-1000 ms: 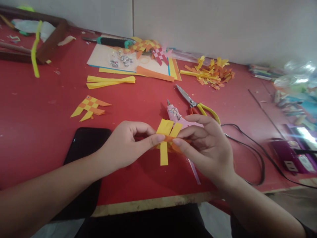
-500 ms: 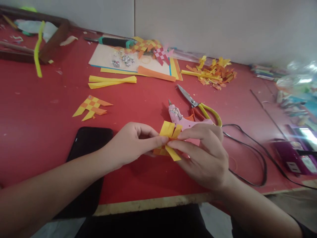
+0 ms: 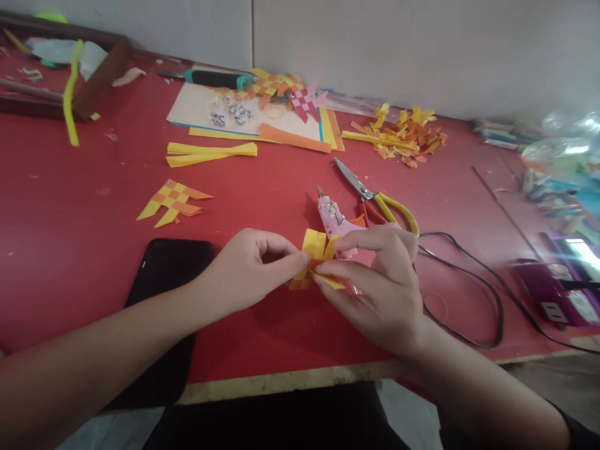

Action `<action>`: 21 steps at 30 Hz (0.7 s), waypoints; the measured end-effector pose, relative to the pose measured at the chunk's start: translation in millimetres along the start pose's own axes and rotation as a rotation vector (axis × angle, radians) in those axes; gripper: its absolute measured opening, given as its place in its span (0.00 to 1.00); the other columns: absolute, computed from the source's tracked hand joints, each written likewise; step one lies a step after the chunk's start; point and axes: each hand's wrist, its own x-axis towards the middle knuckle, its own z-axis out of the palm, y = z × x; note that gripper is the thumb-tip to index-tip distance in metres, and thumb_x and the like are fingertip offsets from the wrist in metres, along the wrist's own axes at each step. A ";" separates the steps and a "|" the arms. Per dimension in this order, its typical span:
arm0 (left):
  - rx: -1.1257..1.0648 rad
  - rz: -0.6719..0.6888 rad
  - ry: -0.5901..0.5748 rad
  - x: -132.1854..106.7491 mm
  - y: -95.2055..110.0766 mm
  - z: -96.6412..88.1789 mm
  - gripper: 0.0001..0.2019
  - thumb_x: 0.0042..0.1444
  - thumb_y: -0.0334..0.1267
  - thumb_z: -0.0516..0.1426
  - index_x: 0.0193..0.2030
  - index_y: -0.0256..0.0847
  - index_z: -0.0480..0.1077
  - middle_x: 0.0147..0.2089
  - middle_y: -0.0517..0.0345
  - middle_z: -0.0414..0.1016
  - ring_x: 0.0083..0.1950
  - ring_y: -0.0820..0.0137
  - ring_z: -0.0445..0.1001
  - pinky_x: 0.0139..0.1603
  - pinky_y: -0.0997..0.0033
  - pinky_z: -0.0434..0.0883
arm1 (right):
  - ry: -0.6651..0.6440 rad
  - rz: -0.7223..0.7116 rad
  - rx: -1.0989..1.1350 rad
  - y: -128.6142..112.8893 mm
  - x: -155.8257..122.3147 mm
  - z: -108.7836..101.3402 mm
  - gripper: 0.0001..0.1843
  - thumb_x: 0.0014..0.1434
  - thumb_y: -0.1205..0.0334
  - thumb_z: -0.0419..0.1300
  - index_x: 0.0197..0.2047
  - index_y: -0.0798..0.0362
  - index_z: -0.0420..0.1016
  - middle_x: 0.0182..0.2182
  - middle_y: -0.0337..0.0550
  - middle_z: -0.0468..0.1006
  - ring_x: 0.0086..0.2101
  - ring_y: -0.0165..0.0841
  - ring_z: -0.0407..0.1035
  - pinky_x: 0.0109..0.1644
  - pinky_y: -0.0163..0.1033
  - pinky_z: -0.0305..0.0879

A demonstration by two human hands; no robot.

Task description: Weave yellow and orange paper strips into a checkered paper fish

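Note:
Between my two hands, above the front of the red table, is a woven piece of yellow and orange paper strips (image 3: 314, 242). My left hand (image 3: 255, 269) pinches its left side between thumb and fingers. Closed on its right side, my right hand (image 3: 379, 281) grips the strip ends, one of which sticks out below its fingertips. Part of the weave is hidden by the fingers. Just behind my right hand lies a pink glue gun (image 3: 332, 215), partly covered by it. Scissors (image 3: 370, 195) with yellow and red handles lie beyond. A finished woven paper fish (image 3: 173, 201) rests at left.
A black phone (image 3: 173, 269) lies under my left forearm. Yellow strips (image 3: 210, 153), paper sheets (image 3: 290, 140) and a pile of scraps (image 3: 407, 137) lie farther back. A dark cable (image 3: 499, 325) curls at right toward a purple box (image 3: 548, 294). A brown tray (image 3: 100, 81) stands back left.
My right fingers have shifted slightly left on the woven paper. The lower yellow strip, earlier hanging down and flat, is now folded up closer to those fingers.

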 end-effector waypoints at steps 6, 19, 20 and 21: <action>0.038 0.091 -0.064 1.1 1.1 0.8 0.14 0.60 0.44 0.58 0.27 0.38 0.72 0.25 0.63 0.72 0.28 0.76 0.69 0.29 0.77 0.64 | -0.043 0.149 0.054 -1.5 -0.5 4.4 0.04 0.54 0.67 0.64 0.33 0.51 0.72 0.42 0.47 0.72 0.42 0.39 0.67 0.48 0.52 0.62; -0.004 0.170 -0.161 -1.6 -3.4 2.8 0.04 0.57 0.36 0.60 0.33 0.39 0.69 0.33 0.62 0.74 0.34 0.73 0.72 0.34 0.76 0.69 | -0.062 0.525 0.788 -7.5 -3.4 -3.3 0.28 0.59 0.70 0.62 0.58 0.43 0.57 0.32 0.34 0.73 0.29 0.29 0.70 0.32 0.39 0.68; -0.015 0.169 -0.148 -1.2 -2.0 2.4 0.05 0.58 0.36 0.60 0.33 0.39 0.69 0.32 0.62 0.73 0.33 0.74 0.72 0.33 0.76 0.69 | -0.052 0.556 0.814 -7.6 -2.1 -3.9 0.27 0.60 0.69 0.62 0.58 0.43 0.58 0.32 0.34 0.73 0.29 0.28 0.70 0.31 0.38 0.68; -0.035 0.163 -0.133 -0.7 -0.8 2.0 0.06 0.58 0.37 0.60 0.33 0.38 0.69 0.31 0.63 0.72 0.32 0.75 0.71 0.32 0.77 0.68 | -0.046 0.576 0.830 -7.5 -0.8 -4.2 0.26 0.59 0.69 0.62 0.57 0.43 0.58 0.31 0.33 0.73 0.28 0.28 0.69 0.31 0.37 0.68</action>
